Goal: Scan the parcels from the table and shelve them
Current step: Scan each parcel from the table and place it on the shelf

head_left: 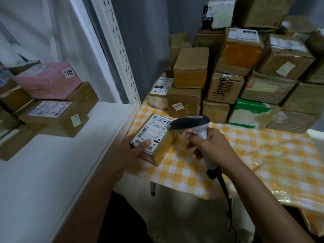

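The left hand [135, 149] grips the parcel [154, 137] at the table's [245, 155] left edge, thumb across the label [150, 133]; the right hand [208, 146] clasps the scanner [191, 122] (head just above the label). Risk: the thumb covers a barcode, so the read may fail; the parcel could slip off the edge.

dim, cool indoor light with soft, weak shadows; the stacked boxes [263, 58] top right are smeared with blur (labels unreadable), straight edges bow from wide-angle distortion, and plastic sheeting [289, 172] over the worktop shows faint glare.
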Demonstrator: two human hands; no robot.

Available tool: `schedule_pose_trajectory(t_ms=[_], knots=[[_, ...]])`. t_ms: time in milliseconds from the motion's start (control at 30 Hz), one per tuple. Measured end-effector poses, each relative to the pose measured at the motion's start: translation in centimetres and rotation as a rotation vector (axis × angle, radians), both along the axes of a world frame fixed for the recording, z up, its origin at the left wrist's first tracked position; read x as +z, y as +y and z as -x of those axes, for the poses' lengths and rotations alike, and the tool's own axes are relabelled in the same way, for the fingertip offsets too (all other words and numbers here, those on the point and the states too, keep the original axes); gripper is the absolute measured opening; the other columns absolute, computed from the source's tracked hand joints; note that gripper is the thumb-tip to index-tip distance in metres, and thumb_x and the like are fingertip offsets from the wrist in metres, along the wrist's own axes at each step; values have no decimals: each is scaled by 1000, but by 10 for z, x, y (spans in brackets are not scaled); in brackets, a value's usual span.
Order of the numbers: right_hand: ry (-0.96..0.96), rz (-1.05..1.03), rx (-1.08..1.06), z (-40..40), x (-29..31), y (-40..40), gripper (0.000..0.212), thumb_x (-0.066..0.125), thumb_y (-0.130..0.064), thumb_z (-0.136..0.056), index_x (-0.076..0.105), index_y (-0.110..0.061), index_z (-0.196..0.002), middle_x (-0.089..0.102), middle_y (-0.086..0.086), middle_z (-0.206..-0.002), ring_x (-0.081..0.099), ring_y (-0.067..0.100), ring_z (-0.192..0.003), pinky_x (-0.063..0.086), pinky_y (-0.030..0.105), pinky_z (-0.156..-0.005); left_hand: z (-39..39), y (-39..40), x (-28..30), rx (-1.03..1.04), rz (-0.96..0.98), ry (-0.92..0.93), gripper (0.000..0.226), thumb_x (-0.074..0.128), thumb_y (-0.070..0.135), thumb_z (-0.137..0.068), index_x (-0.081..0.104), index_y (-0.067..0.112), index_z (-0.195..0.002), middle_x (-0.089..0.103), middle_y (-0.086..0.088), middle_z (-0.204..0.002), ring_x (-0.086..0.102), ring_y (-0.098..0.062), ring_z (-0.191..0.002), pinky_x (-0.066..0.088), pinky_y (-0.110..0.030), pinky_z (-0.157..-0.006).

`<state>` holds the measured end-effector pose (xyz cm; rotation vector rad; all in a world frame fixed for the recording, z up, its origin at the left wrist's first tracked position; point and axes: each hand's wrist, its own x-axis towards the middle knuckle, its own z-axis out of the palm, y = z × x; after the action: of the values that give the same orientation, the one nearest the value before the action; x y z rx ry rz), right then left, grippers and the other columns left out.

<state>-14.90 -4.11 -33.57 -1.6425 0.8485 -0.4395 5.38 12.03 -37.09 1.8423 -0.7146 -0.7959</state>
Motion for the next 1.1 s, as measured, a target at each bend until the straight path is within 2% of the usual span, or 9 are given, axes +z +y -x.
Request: schedule_pose_trajectory(t_ms=[67, 100, 300, 500, 600, 700, 800, 867, 1100], knots=[[0, 11, -15, 2, -2, -1, 16, 67, -31, -94, 69, -15, -93, 76, -1, -73, 64, 15, -49, 50, 22, -50, 2, 3, -2, -7, -5, 29, 61, 82, 48, -80, 58, 25, -132, 75, 4, -116, 72, -17, -107, 57, -44, -97], [0, 22, -27, 2, -2, -2, 15, 67, -30, -93, 69, -16, -92, 76, -2, -72, 65, 15, -48, 51, 22, -50, 4, 3, -2, -5, -8, 32, 70, 83, 49, -78, 53, 28, -137, 74, 6, -118, 71, -14, -108, 56, -44, -98], [-19, 67, -68, 3, 0, -3, 17, 67, -31, -92, 70, -18, -82, 76, 1, -71, 68, 21, -54, 57, 34, -60, 21, -4, -4, -41, 14, -45, 69, 78, 18, -86, 39, 36, -139, 73, 25, -103, 71, 1, -97, 58, -18, -75], [-53, 62, -12, 5, 19, -5, 16, 66, -27, -94, 69, -13, -88, 75, 4, -73, 64, 18, -50, 52, 27, -53, 18, -11, 0, 106, 89, -106, 59, 79, 15, -85, 49, 30, -133, 71, 5, -111, 74, -8, -95, 61, -25, -74], [-54, 65, 44, 4, 33, -8, 17, 66, -25, -95, 68, -8, -93, 73, 5, -68, 63, 20, -51, 50, 27, -52, 14, -17, 1, 145, 86, -230, 56, 79, 12, -85, 48, 26, -130, 67, 12, -103, 70, 8, -86, 56, -14, -64], [-30, 93, 115, 1, 47, -9, 20, 66, -29, -94, 68, -9, -96, 69, 5, -64, 62, 19, -50, 49, 26, -50, 13, -21, 2, 149, 38, -206, 76, 86, 35, -78, 44, 26, -141, 65, 5, -114, 69, -5, -102, 57, -18, -72], [2, 119, 194, -2, 57, -9, 21, 64, -30, -96, 67, -9, -99, 68, 8, -65, 62, 18, -51, 50, 26, -51, 10, -21, 1, 178, -36, -211, 112, 77, 69, -53, 36, 32, -151, 57, -1, -133, 60, -18, -120, 56, -41, -97], [26, 129, 229, -3, 60, -9, 25, 64, -30, -96, 67, -6, -100, 67, 7, -63, 61, 17, -51, 50, 27, -52, 9, -21, 0, 182, -44, -203, 115, 76, 72, -50, 36, 33, -150, 57, -3, -135, 60, -21, -120, 54, -49, -100], [95, 141, 297, -3, 65, -7, 25, 64, -30, -96, 65, -9, -83, 65, 3, -56, 59, 15, -47, 50, 23, -50, 11, -20, 4, 173, -48, -204, 110, 75, 72, -49, 40, 34, -146, 59, -3, -133, 64, -20, -115, 58, -46, -95]])
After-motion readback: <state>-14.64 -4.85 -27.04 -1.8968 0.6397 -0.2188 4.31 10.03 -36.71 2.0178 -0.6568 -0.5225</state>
